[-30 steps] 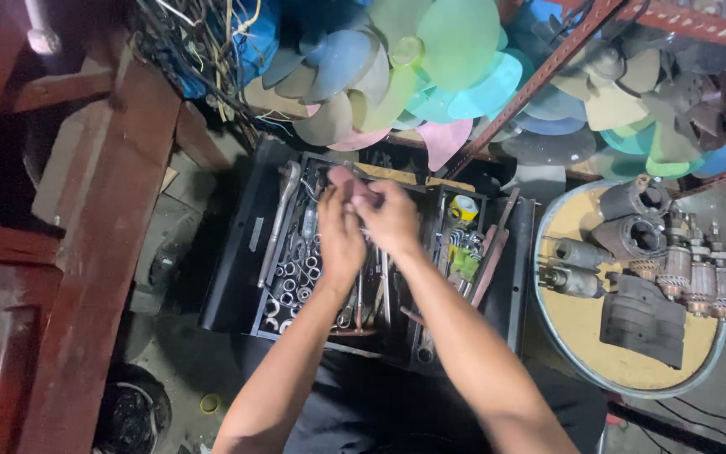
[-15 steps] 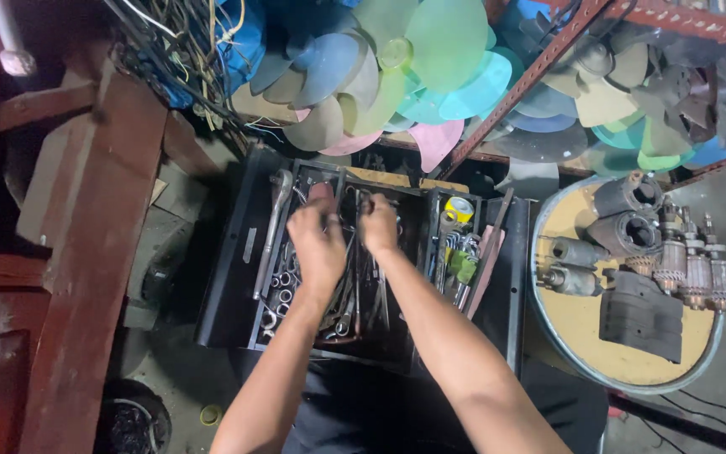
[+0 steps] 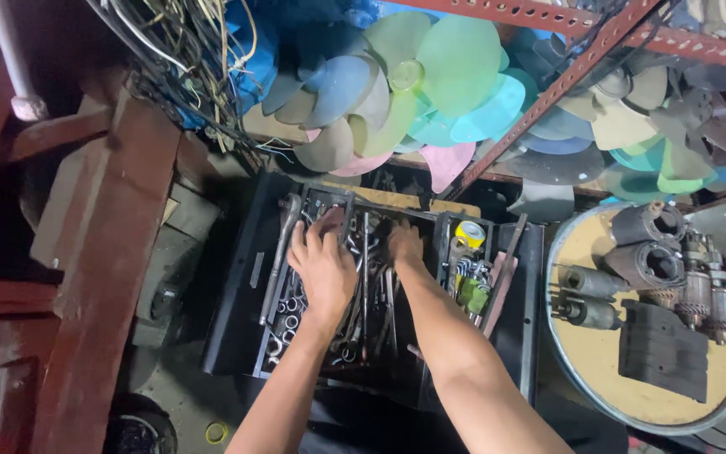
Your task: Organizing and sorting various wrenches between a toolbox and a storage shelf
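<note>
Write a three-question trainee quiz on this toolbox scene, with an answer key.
1. True or false: both hands are down among the tools in the open toolbox.
2. What hangs above the toolbox? A) paint cans B) plastic fan blades C) folded cloths
3. Fill in: the round tray with motor parts lies beside the person's ____ arm.

Key:
1. True: the left hand lies flat on the wrenches and sockets, and the right hand is in the tools next to it.
2. B
3. right
</note>
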